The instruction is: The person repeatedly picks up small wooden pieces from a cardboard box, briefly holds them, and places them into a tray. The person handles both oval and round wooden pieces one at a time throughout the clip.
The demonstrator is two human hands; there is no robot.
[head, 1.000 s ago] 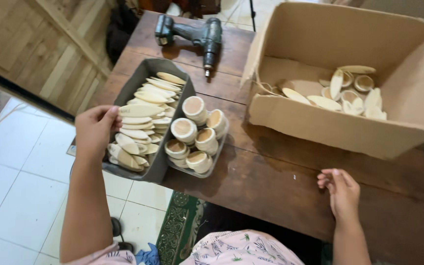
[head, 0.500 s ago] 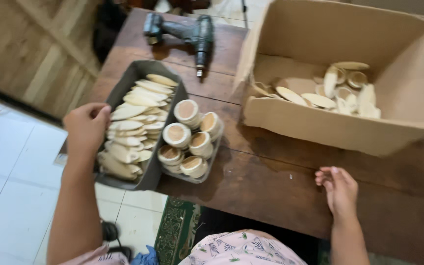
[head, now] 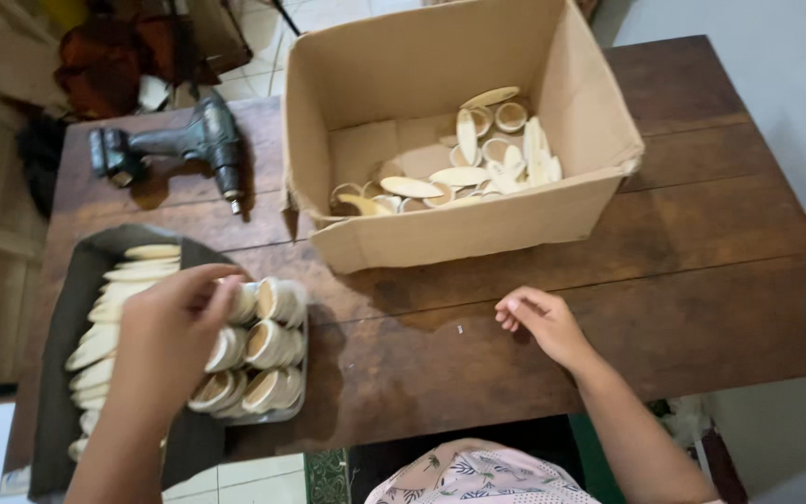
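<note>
Left hand [head: 174,331] fingers curled onto stacked pale round wooden cups [head: 258,350] beside dark tray [head: 67,308]; firmness of grip impossible to tell. Right hand [head: 538,322] loose, empty on dark wooden tabletop [head: 701,271]. Risk: toppling neighbouring stacks.

One cardboard box [head: 440,140], one power drill [head: 174,149], two trays [head: 72,308]

The left hand [head: 168,336] covers part of the small round cups [head: 268,350] and the pale flat pieces [head: 109,313] in the dark tray [head: 67,308], so what its fingertips [head: 226,280] touch cannot be told. The tray runs off the bottom edge below the wrist. Beyond the right hand's [head: 541,322] fingers, the cardboard box's [head: 464,224] near wall hides some pieces inside.
</note>
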